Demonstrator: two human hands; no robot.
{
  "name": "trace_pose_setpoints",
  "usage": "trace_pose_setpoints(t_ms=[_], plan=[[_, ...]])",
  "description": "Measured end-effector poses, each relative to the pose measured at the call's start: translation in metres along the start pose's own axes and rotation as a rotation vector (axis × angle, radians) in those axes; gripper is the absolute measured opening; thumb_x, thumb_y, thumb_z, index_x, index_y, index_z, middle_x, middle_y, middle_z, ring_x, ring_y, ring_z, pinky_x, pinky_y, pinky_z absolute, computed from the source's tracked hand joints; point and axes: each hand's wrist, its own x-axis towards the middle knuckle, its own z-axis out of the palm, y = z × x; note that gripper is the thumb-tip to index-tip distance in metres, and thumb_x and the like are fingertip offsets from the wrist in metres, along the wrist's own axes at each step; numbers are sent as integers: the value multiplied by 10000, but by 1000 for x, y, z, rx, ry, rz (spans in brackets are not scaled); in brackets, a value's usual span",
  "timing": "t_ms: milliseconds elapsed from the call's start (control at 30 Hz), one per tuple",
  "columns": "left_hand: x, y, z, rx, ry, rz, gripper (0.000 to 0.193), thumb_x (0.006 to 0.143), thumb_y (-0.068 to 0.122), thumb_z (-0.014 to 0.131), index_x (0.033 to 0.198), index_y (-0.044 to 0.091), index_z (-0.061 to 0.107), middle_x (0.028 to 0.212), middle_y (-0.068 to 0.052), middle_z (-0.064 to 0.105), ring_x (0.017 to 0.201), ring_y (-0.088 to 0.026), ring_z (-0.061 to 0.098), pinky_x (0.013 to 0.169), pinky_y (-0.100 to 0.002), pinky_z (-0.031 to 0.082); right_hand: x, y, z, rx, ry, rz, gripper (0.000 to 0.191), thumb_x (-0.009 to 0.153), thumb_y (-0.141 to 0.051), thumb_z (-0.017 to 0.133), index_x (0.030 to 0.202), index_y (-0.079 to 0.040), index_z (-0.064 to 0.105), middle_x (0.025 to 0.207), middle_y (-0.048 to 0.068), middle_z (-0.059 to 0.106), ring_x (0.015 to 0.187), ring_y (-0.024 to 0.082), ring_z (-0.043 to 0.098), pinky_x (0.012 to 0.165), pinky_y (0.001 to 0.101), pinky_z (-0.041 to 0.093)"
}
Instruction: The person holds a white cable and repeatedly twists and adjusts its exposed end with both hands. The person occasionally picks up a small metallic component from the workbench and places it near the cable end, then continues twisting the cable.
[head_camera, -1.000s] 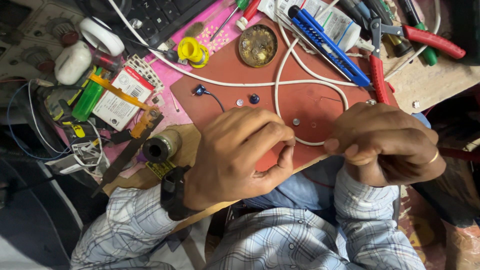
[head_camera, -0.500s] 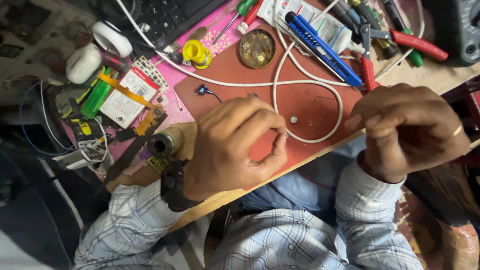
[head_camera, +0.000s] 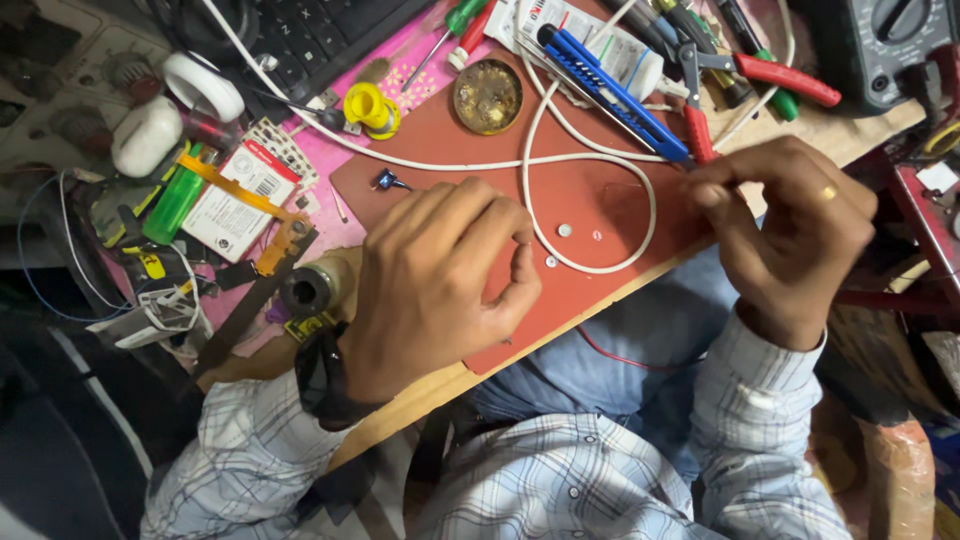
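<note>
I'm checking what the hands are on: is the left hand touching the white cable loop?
Touching. The head view shows the left hand's fingertips overlapping the white cable loop on the red mat, with no gap.

- Head cam is looking pretty much straight down at the cluttered desk (head_camera: 860, 130) from above the lap.
- It's sitting close, with both forearms filling the lower frame.

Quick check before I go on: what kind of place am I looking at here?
Most likely an electronics repair bench: a red work mat crowded with red-handled pliers, screwdrivers, a round tin of solder flux or paste and a multimeter at the edge.
</note>
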Motion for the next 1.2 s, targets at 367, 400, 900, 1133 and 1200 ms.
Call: trace_pose_setpoints(t_ms=[367, 400, 900, 1133, 1200], plan=[[-11, 31, -4, 34, -6, -76, 178, 853, 82, 758, 904, 89, 587, 897, -56, 580, 842, -268, 647, 751, -436, 511, 22, -35, -28, -270, -193, -209, 195, 890, 110, 824, 1037, 55, 708, 965, 144, 682, 812, 204, 647, 684, 299, 486], [-11, 31, -3, 36, -13, -81, 178, 855, 78, 757, 905, 87, 587, 895, -57, 580, 840, -267, 648, 750, -433, 512, 21, -37, -29, -256, -182, -198, 213, 897, 106, 820, 1071, 49, 710, 994, 149, 673, 829, 199, 639, 688, 290, 485], [6, 25, 20, -20, 3, -82, 166, 889, 52, 760, 955, 80, 611, 925, -60, 598, 872, -267, 660, 771, -410, 537, 15, -17, -10, -235, -125, -252, 231, 797, 48, 863, 983, -31, 751, 913, 100, 697, 810, 234, 613, 766, 358, 422], [13, 4, 35, -186, 54, -124, 159, 915, 24, 775, 999, 77, 651, 985, -40, 648, 901, -226, 696, 782, -356, 562, 4, 6, 16, -128, 115, -166, 175, 855, 96, 839, 956, 37, 710, 920, 125, 719, 771, 240, 641, 692, 323, 458], [17, -2, 45, -233, 58, -133, 158, 917, 17, 780, 999, 79, 659, 994, -36, 661, 892, -208, 708, 775, -331, 569, -1, 15, 28, 44, 172, -133, 137, 871, 116, 776, 954, 50, 688, 904, 133, 717, 787, 246, 686, 681, 321, 506]])
